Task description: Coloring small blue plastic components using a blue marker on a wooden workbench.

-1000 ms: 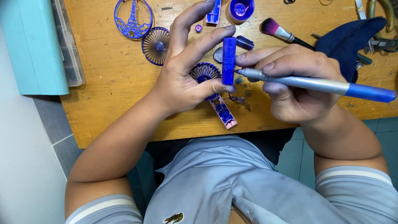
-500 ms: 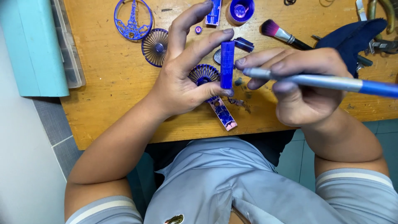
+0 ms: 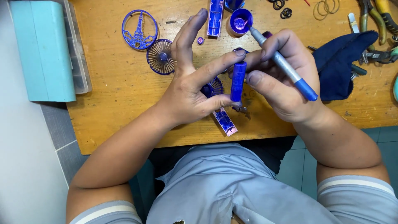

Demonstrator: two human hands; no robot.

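My left hand [image 3: 188, 87] pinches a small blue rectangular piece [image 3: 238, 81] upright between thumb and index finger, over the wooden table [image 3: 103, 103]. My right hand [image 3: 282, 83] touches that piece with its thumb and grips a silver marker with a blue end [image 3: 286, 66]. The marker's tip points up toward a small blue round pot [image 3: 240, 21]. A blue fan-shaped disc [image 3: 213, 86] lies partly hidden under my left hand.
On the table lie a blue round tower ornament [image 3: 139, 30], a blue spoked disc [image 3: 161, 56], a long blue strip [image 3: 216, 17], another strip [image 3: 225, 121] near the front edge, a dark blue cloth [image 3: 342, 62], pliers [image 3: 375, 18], rings, and a teal box [image 3: 43, 49] at left.
My right hand has turned the marker from lying sideways to pointing up at the blue pot. My left hand keeps hold of the blue piece.
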